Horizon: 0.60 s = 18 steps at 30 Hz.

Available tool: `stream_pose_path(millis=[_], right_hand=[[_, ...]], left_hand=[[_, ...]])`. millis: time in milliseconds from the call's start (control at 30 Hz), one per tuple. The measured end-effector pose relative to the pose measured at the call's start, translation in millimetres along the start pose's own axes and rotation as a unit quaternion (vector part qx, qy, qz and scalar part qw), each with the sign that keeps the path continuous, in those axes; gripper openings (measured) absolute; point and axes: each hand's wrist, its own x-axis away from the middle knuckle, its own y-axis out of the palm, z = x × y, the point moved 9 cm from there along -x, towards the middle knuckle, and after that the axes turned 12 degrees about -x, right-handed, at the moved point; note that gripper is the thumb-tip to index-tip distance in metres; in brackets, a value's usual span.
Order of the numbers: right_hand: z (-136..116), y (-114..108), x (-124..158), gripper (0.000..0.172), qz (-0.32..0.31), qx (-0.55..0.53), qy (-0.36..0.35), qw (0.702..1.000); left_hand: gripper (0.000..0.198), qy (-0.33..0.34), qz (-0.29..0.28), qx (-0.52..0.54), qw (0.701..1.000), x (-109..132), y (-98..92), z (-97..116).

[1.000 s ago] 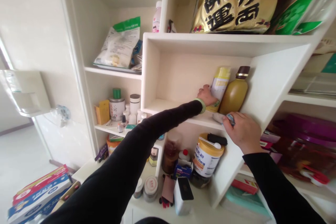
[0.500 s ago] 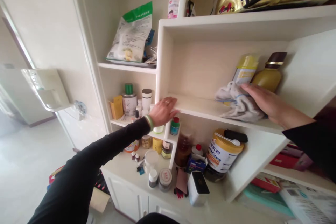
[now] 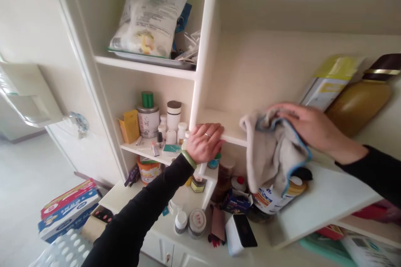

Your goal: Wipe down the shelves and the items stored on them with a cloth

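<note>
Right hand (image 3: 308, 127) grasping a grey cloth (image 3: 266, 150), draped over the shelf (image 3: 216, 119) edge! Left hand's fingers curl there too, grip unclear, perhaps for balance; 2 containers (image 3: 363, 102) stand right, leaving wiping room.

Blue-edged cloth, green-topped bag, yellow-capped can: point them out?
Blue-edged cloth (image 3: 269, 156): head view, hanging fabric's middle.
Green-topped bag (image 3: 152, 18): head view, printed front.
Yellow-capped can (image 3: 326, 90): head view, body below cap.

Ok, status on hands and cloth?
Left hand at shelf edge. Right hand on gray cloth, which hangs over the front. Possible obstacles: yellow-capped can, dark-capped bottle behind right hand.
</note>
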Motion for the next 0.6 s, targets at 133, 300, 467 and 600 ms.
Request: stream_pose_path(millis=[133, 300, 467, 600], right_hand=[[-9.7, 4.3, -36.6, 0.065, -0.008, 0.177, -0.066, 0.982], [30.3, 55.8, -8.7, 0.104, -0.214, 0.147, 0.090, 0.961], [30.1, 89.9, -15.3, 0.112, -0.251, 0.142, 0.104, 0.952], [-2.1, 135.7, -58.7, 0.092, -0.270, 0.067, -0.012, 0.960]], left_hand=[[0.037, -0.006, -0.008, 0.008, 1.000, -1.3, 0.3, -0.1], [0.036, -0.027, -0.010, 0.024, 0.999, -4.6, -3.3, 2.9], [0.040, -0.039, -0.029, 0.029, 0.998, -4.0, 0.0, 3.7], [0.063, -0.034, -0.059, 0.018, 0.998, -2.7, 5.7, 5.2]])
